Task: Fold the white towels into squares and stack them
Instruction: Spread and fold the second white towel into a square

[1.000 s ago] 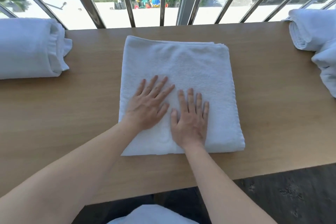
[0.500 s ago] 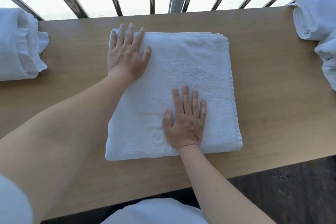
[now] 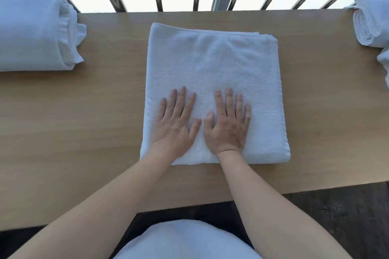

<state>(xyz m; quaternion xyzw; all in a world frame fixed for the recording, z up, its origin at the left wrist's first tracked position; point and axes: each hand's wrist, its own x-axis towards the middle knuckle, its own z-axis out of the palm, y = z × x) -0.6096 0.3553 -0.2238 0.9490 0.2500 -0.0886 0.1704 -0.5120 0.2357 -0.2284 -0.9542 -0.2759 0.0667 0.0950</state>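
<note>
Left hand (image 3: 175, 124) and right hand (image 3: 227, 124) press flat, fingers straight, on folded white towel (image 3: 214, 65) mid-frame. Towel stack (image 3: 35, 33) lies upper left, nearer left hand.

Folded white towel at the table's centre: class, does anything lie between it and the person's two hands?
Nothing visible does. The left hand and right hand lie flat directly on the folded white towel. The left rolled towel and right rolled towel lie apart at the ends of the table.

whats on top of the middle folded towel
The left hand and right hand lie flat, side by side, on the near half of the folded towel. Cloth beneath the palms is hidden.
</note>
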